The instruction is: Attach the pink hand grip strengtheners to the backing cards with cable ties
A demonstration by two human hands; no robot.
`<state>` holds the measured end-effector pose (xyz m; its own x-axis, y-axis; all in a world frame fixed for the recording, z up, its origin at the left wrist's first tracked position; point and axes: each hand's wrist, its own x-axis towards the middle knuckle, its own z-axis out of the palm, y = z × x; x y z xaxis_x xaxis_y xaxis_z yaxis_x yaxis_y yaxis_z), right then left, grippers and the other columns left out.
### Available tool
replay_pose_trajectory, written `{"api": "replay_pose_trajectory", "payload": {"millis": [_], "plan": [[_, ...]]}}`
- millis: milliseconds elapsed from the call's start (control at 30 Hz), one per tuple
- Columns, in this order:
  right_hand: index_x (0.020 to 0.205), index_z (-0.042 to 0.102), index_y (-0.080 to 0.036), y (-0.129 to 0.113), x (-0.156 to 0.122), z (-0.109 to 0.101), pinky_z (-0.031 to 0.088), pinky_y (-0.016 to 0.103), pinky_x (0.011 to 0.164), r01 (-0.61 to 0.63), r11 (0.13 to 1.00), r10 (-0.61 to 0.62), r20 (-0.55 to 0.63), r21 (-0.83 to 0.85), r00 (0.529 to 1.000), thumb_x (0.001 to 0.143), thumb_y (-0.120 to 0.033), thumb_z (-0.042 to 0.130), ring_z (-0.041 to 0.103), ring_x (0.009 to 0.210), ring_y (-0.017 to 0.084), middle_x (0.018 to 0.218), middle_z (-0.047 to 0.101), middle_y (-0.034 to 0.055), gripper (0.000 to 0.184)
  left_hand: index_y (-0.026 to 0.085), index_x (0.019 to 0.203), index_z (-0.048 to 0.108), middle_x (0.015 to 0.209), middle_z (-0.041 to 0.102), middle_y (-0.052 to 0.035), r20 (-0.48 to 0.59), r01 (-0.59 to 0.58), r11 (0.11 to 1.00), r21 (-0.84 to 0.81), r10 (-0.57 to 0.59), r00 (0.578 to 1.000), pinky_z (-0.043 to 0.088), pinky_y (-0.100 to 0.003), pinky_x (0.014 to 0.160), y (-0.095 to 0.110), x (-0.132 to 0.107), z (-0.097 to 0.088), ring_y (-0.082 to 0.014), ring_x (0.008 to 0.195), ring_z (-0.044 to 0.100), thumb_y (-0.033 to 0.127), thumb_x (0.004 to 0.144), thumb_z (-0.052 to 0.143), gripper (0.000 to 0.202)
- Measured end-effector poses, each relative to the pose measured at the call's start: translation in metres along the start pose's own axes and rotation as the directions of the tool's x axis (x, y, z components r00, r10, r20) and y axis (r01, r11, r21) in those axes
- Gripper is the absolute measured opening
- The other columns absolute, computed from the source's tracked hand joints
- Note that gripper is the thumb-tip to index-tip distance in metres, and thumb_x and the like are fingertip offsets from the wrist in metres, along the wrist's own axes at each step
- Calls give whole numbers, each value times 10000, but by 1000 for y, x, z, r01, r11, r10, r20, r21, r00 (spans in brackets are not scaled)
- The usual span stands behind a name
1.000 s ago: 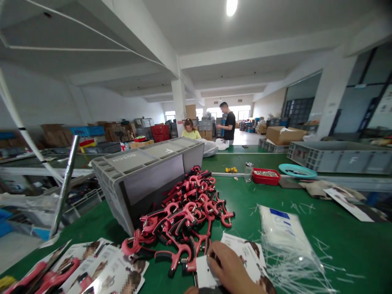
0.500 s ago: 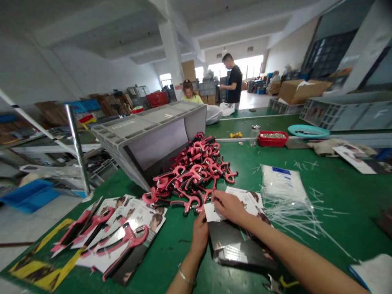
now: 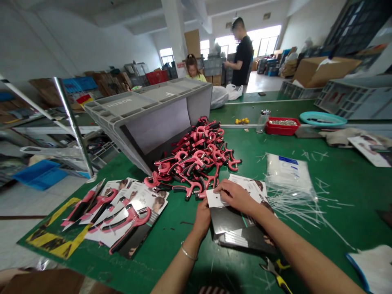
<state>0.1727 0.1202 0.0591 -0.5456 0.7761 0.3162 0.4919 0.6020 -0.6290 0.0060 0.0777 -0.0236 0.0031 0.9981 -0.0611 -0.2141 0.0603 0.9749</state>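
Observation:
My left hand (image 3: 202, 217) and my right hand (image 3: 236, 196) meet over a stack of printed cards (image 3: 237, 228) on the green table (image 3: 337, 183). Both hands pinch a white card (image 3: 215, 199) at the top of that stack. Just beyond my fingers lies a pile of pink and black hand grips (image 3: 196, 157), spilling from a tipped grey crate (image 3: 147, 116). Finished cards with hand grips mounted on them (image 3: 119, 212) lie fanned out to my left.
A bag of white cable ties (image 3: 288, 173) with loose ties lies right of the cards. Yellow-handled cutters (image 3: 275, 272) rest near my right forearm. A red tray (image 3: 282, 125), a jar (image 3: 262, 120) and grey crates (image 3: 352, 98) stand farther back. Two people (image 3: 241, 51) work beyond.
The camera has tilted downward, bringing both forearms and the card stack into view. My hands stay on the white card, which sits slightly lower in the picture.

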Motion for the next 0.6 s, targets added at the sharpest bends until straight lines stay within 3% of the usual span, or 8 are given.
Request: {"api": "replay_pose_trajectory", "payload": {"millis": [367, 467, 600], "plan": [[1027, 681, -192, -1, -3, -3, 449, 309, 848, 22, 1000, -22, 9, 21, 1000, 887, -86, 505, 590, 911, 181, 945, 624, 51, 249, 133, 971, 744, 958, 756, -83, -9, 19, 998, -59, -20, 1000, 514, -364, 866, 8, 3, -1, -239, 906, 683, 229, 676, 758, 312], [1013, 667, -187, -1, -3, -3, 449, 295, 793, 2, 1000, -2, 39, 2, 999, 879, -151, 590, 579, 863, 177, 931, 611, 45, 159, 163, 1056, 679, 1006, 746, -75, -22, 27, 985, -173, -32, 999, 509, -340, 871, 12, 3, 1, -207, 901, 688, 216, 662, 793, 413], [902, 657, -196, 0, -3, -2, 431, 300, 819, 18, 1000, -17, 59, -18, 998, 901, -193, 601, 572, 904, 182, 914, 617, 37, 56, 177, 1106, 625, 1069, 721, -81, 51, 57, 950, -308, -44, 998, 496, -314, 880, 16, -1, -4, -183, 926, 681, 270, 730, 776, 416]]}}
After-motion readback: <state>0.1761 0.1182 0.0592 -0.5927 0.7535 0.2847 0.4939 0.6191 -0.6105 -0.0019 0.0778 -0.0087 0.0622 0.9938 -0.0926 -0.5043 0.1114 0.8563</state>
